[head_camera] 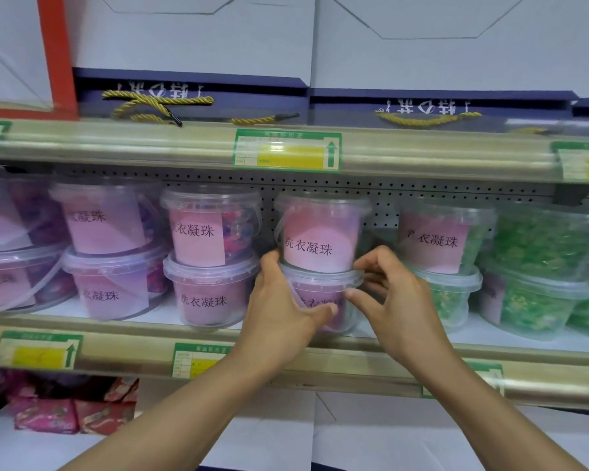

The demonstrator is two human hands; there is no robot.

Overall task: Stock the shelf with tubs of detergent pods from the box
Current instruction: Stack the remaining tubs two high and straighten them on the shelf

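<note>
On the middle shelf (82,326) clear tubs of pods stand stacked two high. One stack sits between my hands: a lower tub (320,294) with purple pods and an upper tub (320,232) with a pink label. My left hand (279,300) grips the lower tub's left side, its thumb across the front and its fingertips at the upper tub's base. My right hand (391,297) holds the lower tub's right side, fingers curled at its lid rim. The box is out of view.
Several pink-label stacks (208,256) fill the shelf to the left. Tubs of green pods (541,266) stand to the right. Blue gift bags with gold cords (191,100) lie on the shelf above. Red wrapped packs (72,413) sit on the lower shelf at left.
</note>
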